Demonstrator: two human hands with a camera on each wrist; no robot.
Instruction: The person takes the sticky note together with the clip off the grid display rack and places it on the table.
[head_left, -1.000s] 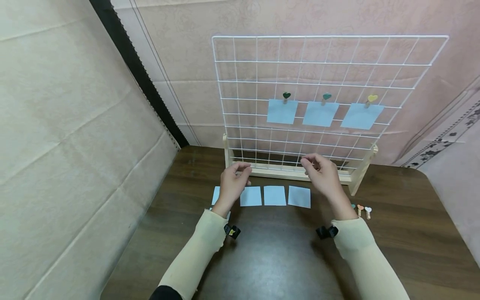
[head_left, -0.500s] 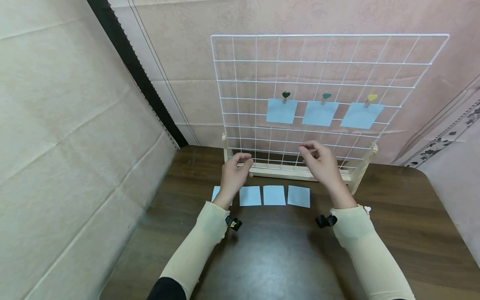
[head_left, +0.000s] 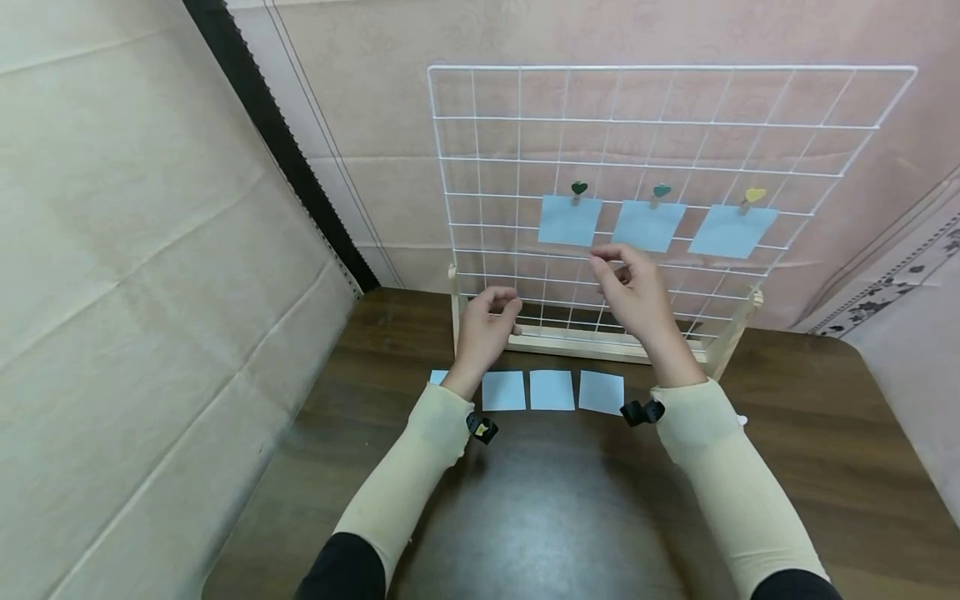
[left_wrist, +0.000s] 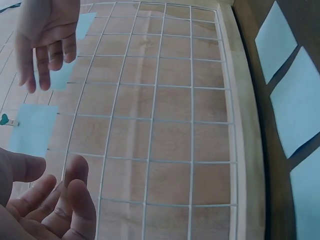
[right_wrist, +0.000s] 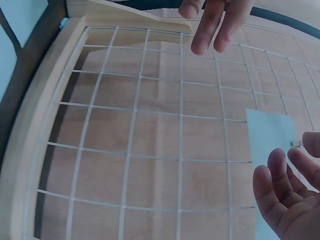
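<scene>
My left hand point(head_left: 483, 333) hovers in front of the lower left part of a white wire grid point(head_left: 525, 158), fingers loosely bent with a gap to the thumb. Higher up, just below the clipped notes, is my right hand point(head_left: 637, 292), its fingers relaxed too. Neither hand holds anything visible. Three blue paper notes point(head_left: 570, 220) hang in a row on the grid. Heart-topped clips pin them: a dark green clip point(head_left: 579, 188), a teal clip point(head_left: 662, 191) and a yellow clip point(head_left: 754, 195). The left wrist view has the left thumb and fingers point(left_wrist: 82, 200) near one hanging note point(left_wrist: 34, 129).
A wooden base point(head_left: 577, 344) carries the grid at the back of the brown table point(head_left: 555, 500). Several more blue notes point(head_left: 552, 390) lie in a row before it, one partly behind my left arm. A small white clip point(head_left: 742, 420) peeks out beside my right sleeve.
Both hands have risen, the right one more, from near the base to just below the hanging notes. The left has shifted slightly right. The hanging notes and clips stay in place on the grid.
</scene>
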